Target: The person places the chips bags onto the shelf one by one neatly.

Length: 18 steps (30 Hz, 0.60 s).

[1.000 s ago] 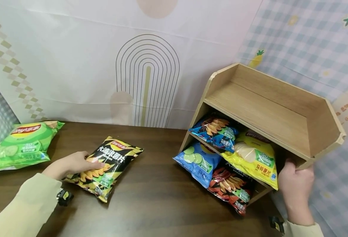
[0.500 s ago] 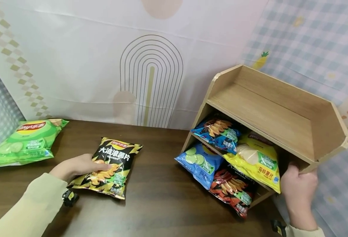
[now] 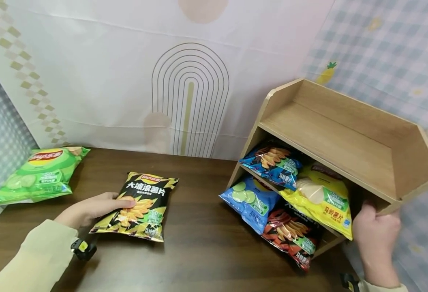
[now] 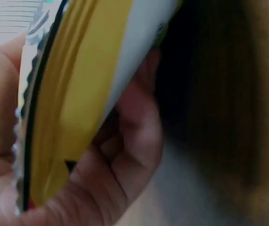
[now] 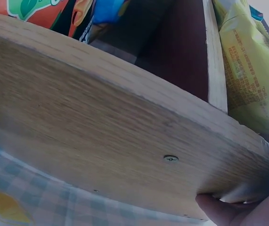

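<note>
My left hand (image 3: 93, 207) holds a black and yellow chip bag (image 3: 137, 211) by its left edge over the table. The thumb lies across the bag's printed front. In the left wrist view the fingers (image 4: 139, 136) curl behind the bag's pale back. At the right, my right hand (image 3: 376, 233) grips the front edge of the side panel of a wooden shelf (image 3: 330, 125), just below its top board. The right wrist view has the thumb (image 5: 219, 209) against the outer face of that panel.
The shelf's upper compartment holds a blue chip bag (image 3: 272, 162) and a yellow one (image 3: 319, 194). Below are a light blue bag (image 3: 250, 202) and a red-black one (image 3: 290, 233), jutting out. A green bag (image 3: 42, 174) lies far left on the brown table (image 3: 199, 247). Fabric walls stand behind.
The black and yellow bag has turned in my left hand's hold, its lower end swinging right. The head view has shifted slightly left. My right hand keeps its grip on the shelf.
</note>
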{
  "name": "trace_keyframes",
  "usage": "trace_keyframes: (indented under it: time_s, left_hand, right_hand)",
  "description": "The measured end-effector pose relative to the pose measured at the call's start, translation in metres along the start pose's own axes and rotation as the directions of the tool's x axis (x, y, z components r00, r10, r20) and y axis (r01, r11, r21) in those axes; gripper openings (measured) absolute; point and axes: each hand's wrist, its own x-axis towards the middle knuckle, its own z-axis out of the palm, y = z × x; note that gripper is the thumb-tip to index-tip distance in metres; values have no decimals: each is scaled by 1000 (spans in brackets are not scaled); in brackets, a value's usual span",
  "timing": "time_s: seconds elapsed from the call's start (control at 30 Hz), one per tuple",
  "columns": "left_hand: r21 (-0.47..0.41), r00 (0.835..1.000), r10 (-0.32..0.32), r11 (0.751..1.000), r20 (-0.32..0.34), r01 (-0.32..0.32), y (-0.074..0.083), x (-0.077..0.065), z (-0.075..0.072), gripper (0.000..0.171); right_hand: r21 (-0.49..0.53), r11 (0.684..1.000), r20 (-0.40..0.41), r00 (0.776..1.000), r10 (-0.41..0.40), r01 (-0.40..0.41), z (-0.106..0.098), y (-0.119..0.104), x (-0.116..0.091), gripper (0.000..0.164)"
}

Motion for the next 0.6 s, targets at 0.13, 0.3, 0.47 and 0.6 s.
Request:
trace_keyframes:
  time_s: [0.13, 0.3, 0.47, 0.6]
  left_hand:
    - [-203, 997, 18, 979, 74, -3, -7, 0, 3, 80]
    - [-261, 990, 68, 965, 122, -34, -9, -1, 4, 86]
    - [-249, 989, 80, 967, 121, -48, -9, 3, 9, 78]
    - [-224, 991, 84, 973, 104, -59, -10, 6, 11, 75]
  right_hand:
    - [-16, 1000, 5, 1000, -10, 10, -1, 2, 1, 40]
    - [-19, 1000, 5, 1000, 4, -3, -2, 3, 0, 41]
    - [-11, 1000, -6, 1000, -9, 9, -1, 2, -1, 38]
    - [-5, 999, -10, 999, -39, 39, -1, 1, -1, 37]
